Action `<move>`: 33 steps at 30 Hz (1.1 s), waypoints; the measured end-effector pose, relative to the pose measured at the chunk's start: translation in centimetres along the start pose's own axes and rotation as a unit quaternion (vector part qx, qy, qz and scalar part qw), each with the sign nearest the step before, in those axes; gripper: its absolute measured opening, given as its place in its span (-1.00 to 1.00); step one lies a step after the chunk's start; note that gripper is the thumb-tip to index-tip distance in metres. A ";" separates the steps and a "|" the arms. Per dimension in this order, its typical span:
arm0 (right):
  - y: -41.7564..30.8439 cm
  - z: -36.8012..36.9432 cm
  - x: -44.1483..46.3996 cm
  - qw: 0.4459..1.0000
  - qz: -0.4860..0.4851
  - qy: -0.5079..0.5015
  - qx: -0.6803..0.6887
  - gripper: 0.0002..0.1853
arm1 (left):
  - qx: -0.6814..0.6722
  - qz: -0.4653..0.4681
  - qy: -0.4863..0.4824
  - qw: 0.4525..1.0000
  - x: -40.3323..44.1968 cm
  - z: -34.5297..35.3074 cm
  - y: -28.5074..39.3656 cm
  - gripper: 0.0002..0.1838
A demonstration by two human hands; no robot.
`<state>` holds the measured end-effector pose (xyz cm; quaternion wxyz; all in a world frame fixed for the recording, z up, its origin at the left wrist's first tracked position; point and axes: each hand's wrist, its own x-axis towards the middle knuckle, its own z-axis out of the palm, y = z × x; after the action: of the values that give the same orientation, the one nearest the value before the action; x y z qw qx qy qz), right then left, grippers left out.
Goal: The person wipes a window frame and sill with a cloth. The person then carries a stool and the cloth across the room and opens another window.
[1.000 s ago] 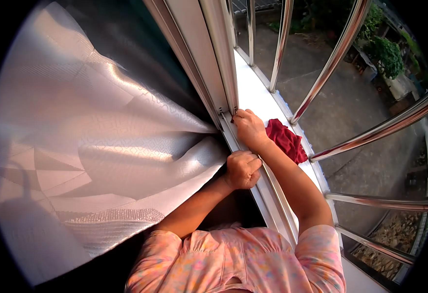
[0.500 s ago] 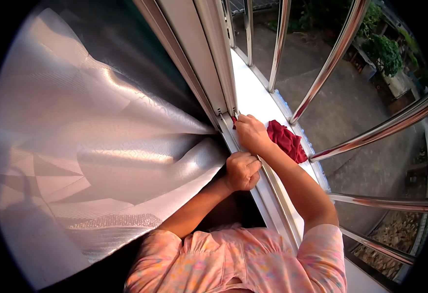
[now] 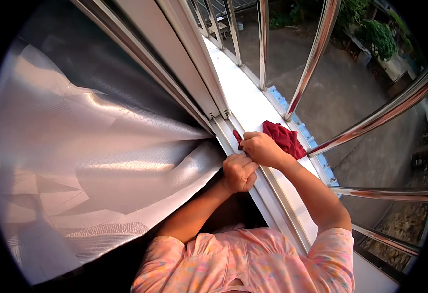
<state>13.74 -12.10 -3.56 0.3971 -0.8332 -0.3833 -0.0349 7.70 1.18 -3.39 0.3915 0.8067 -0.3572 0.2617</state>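
Note:
My right hand (image 3: 262, 149) is closed on a dark red cloth (image 3: 283, 139), over the track of the window frame (image 3: 282, 207). A small tip of the cloth pokes out on the left of the fingers, and its crumpled bulk lies on the white ledge just beyond the hand. Right below it, my left hand (image 3: 240, 172) is curled into a fist over the inner side of the track, close against my right hand. What its fingers hold, if anything, is hidden.
A sliding window panel (image 3: 170, 53) stands at the upper end of the track. Shiny metal bars (image 3: 316, 53) rise along the outer edge of the white ledge (image 3: 233, 85). To the left hangs a silvery patterned curtain (image 3: 111, 166). Far below outside lies paved ground.
My right hand has moved down the track, away from the window panel and closer to my left hand, with the cloth tip along with it. The view has shifted slightly.

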 end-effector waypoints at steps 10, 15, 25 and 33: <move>2.0 3.9 5.4 0.985 0.050 0.109 -0.123 -0.91 | 0.003 -0.011 -0.016 1.000 -0.3 -0.1 -0.2 -0.91; 0.5 1.5 4.7 0.987 0.110 0.101 0.063 -0.89 | -0.002 -0.008 -0.009 1.000 -0.1 -0.1 -0.1 -0.83; -0.5 3.7 6.9 0.974 -0.020 0.215 0.066 -0.80 | -0.003 -0.013 -0.013 1.000 -0.1 -0.1 -0.2 -0.79; -0.8 3.2 6.6 0.991 -0.013 0.131 -0.025 -0.83 | -0.004 -0.004 -0.001 1.000 -0.2 0.1 -0.4 -0.80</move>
<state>17.06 -5.55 -2.90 0.4224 -0.8259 -0.3382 -0.1582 7.87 1.32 -3.79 0.3956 0.8068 -0.3551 0.2577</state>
